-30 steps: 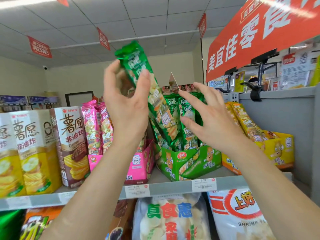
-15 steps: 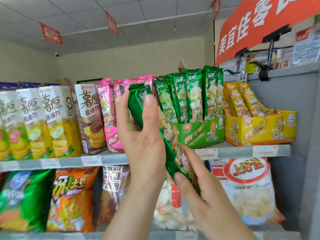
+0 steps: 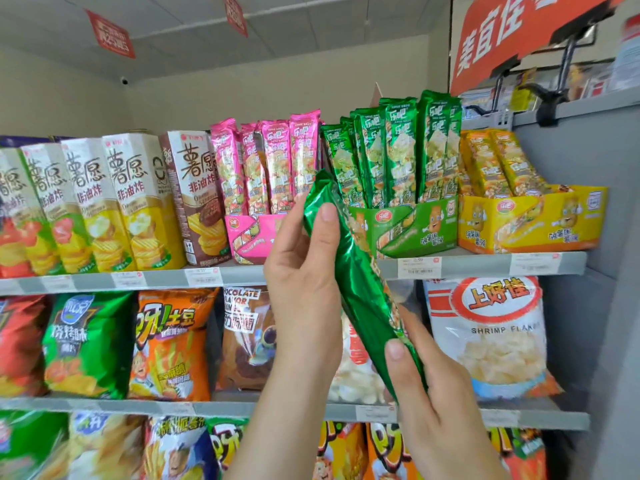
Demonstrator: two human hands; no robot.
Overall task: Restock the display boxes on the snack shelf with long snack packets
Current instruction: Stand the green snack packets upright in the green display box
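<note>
A long green snack packet slants in front of the top shelf, held at both ends. My left hand grips its upper part, thumb on the foil. My right hand grips its lower end. Behind it the green display box holds several upright green packets. To its left stands a pink display box with pink packets. To its right a yellow display box holds yellow packets that lean back.
Tall chip cartons fill the top shelf's left side. The shelf edge carries price tags. Big snack bags fill the lower shelves. A grey side panel closes the right. An orange sign hangs overhead.
The green packet has come down from high above the boxes to in front of the shelf. My right hand, open a second ago, has taken its lower end. The view tilted downward.
</note>
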